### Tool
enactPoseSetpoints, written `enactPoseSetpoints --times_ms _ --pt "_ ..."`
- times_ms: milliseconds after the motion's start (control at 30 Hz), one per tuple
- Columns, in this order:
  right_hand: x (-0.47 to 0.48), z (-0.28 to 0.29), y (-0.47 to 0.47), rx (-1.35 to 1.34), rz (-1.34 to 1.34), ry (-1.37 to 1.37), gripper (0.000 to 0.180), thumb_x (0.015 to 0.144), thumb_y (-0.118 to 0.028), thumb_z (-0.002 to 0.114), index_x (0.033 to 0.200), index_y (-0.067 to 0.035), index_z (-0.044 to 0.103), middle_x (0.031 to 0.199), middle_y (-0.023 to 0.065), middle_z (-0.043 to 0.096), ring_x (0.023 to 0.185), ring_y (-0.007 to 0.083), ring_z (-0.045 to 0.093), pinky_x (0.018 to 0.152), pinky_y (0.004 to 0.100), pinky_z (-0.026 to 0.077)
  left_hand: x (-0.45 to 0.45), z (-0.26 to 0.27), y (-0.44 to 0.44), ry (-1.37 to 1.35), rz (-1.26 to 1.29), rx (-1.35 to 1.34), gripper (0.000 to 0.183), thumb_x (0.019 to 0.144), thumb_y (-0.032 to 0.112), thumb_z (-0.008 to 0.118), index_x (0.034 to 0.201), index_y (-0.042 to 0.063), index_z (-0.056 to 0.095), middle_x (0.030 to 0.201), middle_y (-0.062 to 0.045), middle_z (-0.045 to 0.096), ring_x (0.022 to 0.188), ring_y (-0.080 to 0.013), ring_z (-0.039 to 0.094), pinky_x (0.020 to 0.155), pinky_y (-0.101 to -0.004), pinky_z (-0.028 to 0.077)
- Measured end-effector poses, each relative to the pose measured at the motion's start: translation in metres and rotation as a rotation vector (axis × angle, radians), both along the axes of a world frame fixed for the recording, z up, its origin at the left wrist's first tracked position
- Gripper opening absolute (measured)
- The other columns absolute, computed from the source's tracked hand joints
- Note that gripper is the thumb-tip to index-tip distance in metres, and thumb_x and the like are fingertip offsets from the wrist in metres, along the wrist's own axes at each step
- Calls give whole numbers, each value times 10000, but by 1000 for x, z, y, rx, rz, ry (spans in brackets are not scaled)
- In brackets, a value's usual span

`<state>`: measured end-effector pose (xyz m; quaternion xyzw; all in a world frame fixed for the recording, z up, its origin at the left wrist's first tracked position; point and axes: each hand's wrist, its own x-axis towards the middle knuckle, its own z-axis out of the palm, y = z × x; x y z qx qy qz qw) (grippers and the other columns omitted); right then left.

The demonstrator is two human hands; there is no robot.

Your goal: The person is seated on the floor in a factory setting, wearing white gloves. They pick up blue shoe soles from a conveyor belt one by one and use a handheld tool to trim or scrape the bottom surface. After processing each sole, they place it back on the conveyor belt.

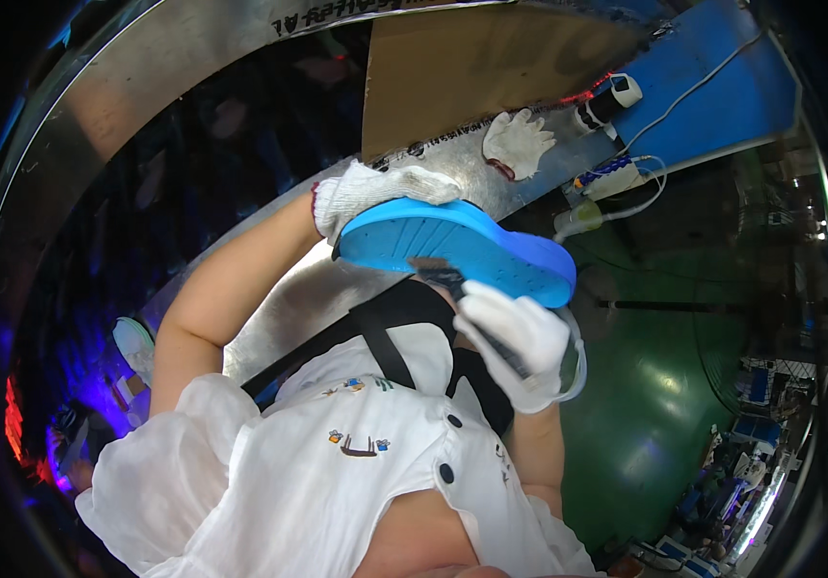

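My left hand (385, 191), in a white knit glove with a dark red cuff, holds a blue shoe sole (450, 249) by its far side and one end. The sole's grooved, dotted face is turned toward me. In my right hand (518, 339), also in a white glove, is a brush (439, 273) with a dark handle. The brush's blurred head overlaps the sole's near edge; whether it touches the surface, I cannot tell. Part of a dark upper or rim shows at the sole's left end.
Beyond the sole, a spare white glove (518, 143) lies on the metal table (284, 318), beside a brown cardboard sheet (471, 72). A black-and-white device (605, 105), a cable and a container with a tube (578, 219) are at the right. A light shoe (133, 345) stands at the left.
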<state>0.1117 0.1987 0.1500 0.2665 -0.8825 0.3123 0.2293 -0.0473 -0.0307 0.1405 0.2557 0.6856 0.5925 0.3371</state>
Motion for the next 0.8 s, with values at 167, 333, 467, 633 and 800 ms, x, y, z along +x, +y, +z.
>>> enactPoseSetpoints --times_ms 167,333,467,633,800 --pt "10 16 -1 66 7 -7 309 690 -83 786 996 -82 741 1052 136 741 570 220 583 528 294 487 -10 -2 2 -410 7 31 471 923 415 691 1252 81 643 1134 -100 660 962 -229 675 926 -372 534" --pt "13 32 -1 184 58 -56 269 729 -50 804 988 -77 733 1033 148 741 583 235 603 542 300 501 -25 -52 -18 489 -45 196 338 1011 253 547 1281 67 625 1223 -130 644 1143 -258 614 1010 -345 485" --pt "1 12 11 -63 -108 69 313 674 -5 841 960 -76 737 997 152 749 621 233 640 558 290 494 -12 -25 -12 -4 201 140 352 1012 377 496 1072 58 633 1042 -113 661 968 -228 644 873 -312 512" --pt "22 25 9 -286 181 -73 390 643 27 843 992 -58 691 995 171 751 630 244 620 606 330 492 5 29 -32 -632 -32 753 721 965 624 477 1353 18 523 1132 -265 633 933 -350 686 744 -430 584" --pt "11 9 -4 -590 -86 -135 306 660 58 807 941 -20 713 923 128 750 660 202 636 607 289 499 0 123 -21 -479 176 1416 1010 877 780 471 1439 -52 356 1327 -337 516 1062 -433 662 914 -557 582"
